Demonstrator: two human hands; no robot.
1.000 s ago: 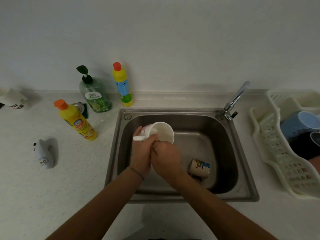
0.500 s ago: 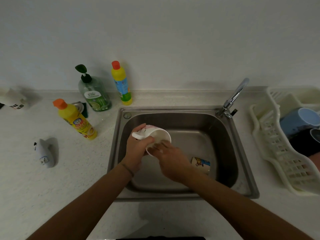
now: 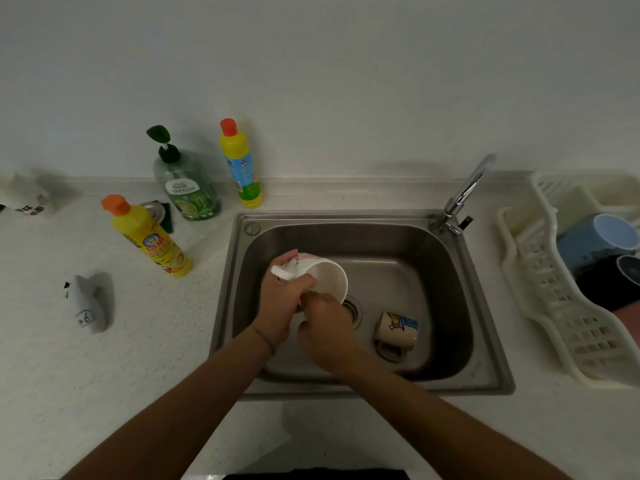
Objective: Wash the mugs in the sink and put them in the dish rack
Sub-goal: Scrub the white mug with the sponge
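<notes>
Two hands are working over the sink (image 3: 485,341) in the head view: the left hand (image 3: 282,303) is gripping the white mug (image 3: 327,277) by its handle side, tilted, mouth facing right, while the right hand (image 3: 327,332) is curling against its lower wall; whether that hand holds anything I cannot tell. A second mug (image 3: 398,329) is lying on the basin floor. Wet ceramic is probably slippery, so the held mug risks dropping onto it. The dish rack (image 3: 540,289) is waiting at right.

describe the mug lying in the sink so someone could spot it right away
Look in the steel sink, right of its drain. The cartoon mug lies on its side there, untouched. It is beige with a blue-and-orange picture, unlike the white mug.
</notes>
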